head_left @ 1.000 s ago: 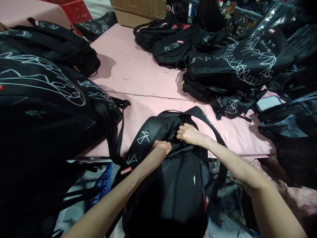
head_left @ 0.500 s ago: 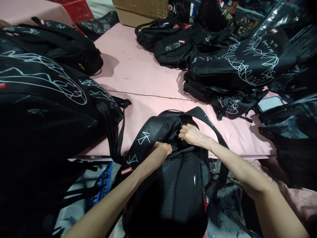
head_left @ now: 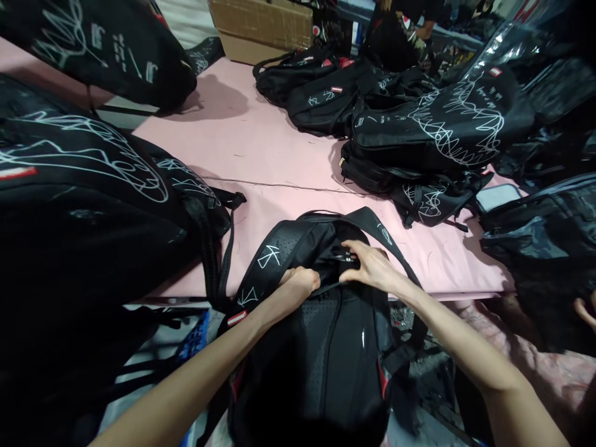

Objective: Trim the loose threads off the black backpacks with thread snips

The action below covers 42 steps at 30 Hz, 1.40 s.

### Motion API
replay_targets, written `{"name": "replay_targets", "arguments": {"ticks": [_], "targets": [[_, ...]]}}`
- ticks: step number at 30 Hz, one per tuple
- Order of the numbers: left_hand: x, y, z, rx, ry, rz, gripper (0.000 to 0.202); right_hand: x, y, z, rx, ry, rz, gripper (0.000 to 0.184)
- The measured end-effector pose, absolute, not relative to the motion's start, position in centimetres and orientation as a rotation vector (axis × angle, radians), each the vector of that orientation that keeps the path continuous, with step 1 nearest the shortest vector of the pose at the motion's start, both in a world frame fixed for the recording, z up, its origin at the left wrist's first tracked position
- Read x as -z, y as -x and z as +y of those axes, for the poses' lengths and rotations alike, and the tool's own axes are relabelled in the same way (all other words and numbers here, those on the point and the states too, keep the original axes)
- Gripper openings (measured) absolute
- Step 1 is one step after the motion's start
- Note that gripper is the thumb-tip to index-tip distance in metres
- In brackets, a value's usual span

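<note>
— Entry one, the near side: what has altered?
— Right hand [head_left: 370,267]. Half a second ago its fingers were curled; now thumb and fingers stand parted at the mouth of a black fabric backpack with white-scribbled padded straps [head_left: 351,335], lower centre. I judge a pinch was released, leaving the work between grips.
— Left hand [head_left: 302,279]?
— Unchanged: a fist at the left of that mouth. Whether it clamps cloth, I cannot tell.
— Poses?
— Right: forearm up from lower right, fingertips near a small silvery, metal-looking piece [head_left: 345,255]. Left: forearm slanting up from lower left, back of the hand upward. The hands are apart.
— Entry two, upper left?
— Above the pink cloth-covered table [head_left: 279,155], a black bag with white scrawls and lettering [head_left: 139,68]. A strapped side showed there before; same bag or another, I cannot tell.
</note>
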<state>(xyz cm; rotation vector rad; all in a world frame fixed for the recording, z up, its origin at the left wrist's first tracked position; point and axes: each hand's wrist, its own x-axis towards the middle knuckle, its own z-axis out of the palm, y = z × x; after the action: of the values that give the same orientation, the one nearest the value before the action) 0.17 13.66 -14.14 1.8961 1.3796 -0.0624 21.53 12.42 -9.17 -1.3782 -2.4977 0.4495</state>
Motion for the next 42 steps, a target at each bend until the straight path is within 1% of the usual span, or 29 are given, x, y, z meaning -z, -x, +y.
{"name": "replay_targets", "arguments": {"ticks": [1, 2, 4, 5, 8, 11, 15, 22, 27, 32, 34, 37, 40, 42], "targets": [[13.6, -0.2, 13.7, 0.111, -1.918, 1.381, 0.028, 9.6, -21.6, 11.1, -0.444, 1.384, -2.483, 0.047], [13.1, -0.3, 13.9, 0.161, -1.945, 1.379, 0.023, 10.2, -21.7, 9.9, -0.418, 1.383, -2.497, 0.042], [12.2, -0.8, 14.2, 0.242, -2.006, 1.367, 0.013, 11.7, -21.5, 7.5, -0.342, 1.358, -2.515, 0.017], [11.8, -1.2, 14.5, 0.272, -2.038, 1.359, 0.01, 12.5, -21.3, 6.7, -0.305, 1.339, -2.495, 0.012], [11.2, -2.9, 15.2, 0.335, -2.133, 1.344, 0.007, 14.0, -20.9, 5.4, -0.226, 1.266, -2.406, 0.019], [11.4, -4.8, 15.6, 0.399, -2.175, 1.343, 0.008, 14.4, -20.9, 5.6, -0.201, 1.196, -2.383, 0.023], [11.9, -6.3, 15.8, 0.468, -2.189, 1.374, 0.008, 14.5, -21.1, 6.0, -0.206, 1.154, -2.385, 0.025], [12.7, -6.6, 15.2, 0.458, -2.197, 1.438, 0.017, 15.2, -21.1, 5.8, -0.219, 1.13, -2.389, 0.023], [13.7, -6.2, 15.2, 0.309, -2.137, 1.481, 0.014, 14.9, -21.2, 6.0, -0.241, 1.113, -2.4, 0.02], [13.7, -5.3, 15.7, 0.051, -1.979, 1.475, 0.008, 14.6, -21.3, 6.1, -0.268, 1.126, -2.37, 0.02], [13.1, -5.0, 15.8, -0.079, -1.884, 1.447, 0.012, 14.6, -21.3, 6.0, -0.281, 1.153, -2.339, 0.021], [10.6, -4.4, 15.2, -0.341, -1.754, 1.336, 0.033, 14.7, -21.3, 5.8, -0.327, 1.2, -2.302, 0.021], [6.3, -2.6, 14.0, -0.56, -1.597, 1.027, 0.043, 14.8, -21.3, 5.6, -0.408, 1.249, -2.228, 0.018], [3.6, -0.3, 13.1, -0.713, -1.502, 0.94, 0.047, 14.9, -21.3, 5.7, -0.509, 1.327, -2.068, 0.017]]}}
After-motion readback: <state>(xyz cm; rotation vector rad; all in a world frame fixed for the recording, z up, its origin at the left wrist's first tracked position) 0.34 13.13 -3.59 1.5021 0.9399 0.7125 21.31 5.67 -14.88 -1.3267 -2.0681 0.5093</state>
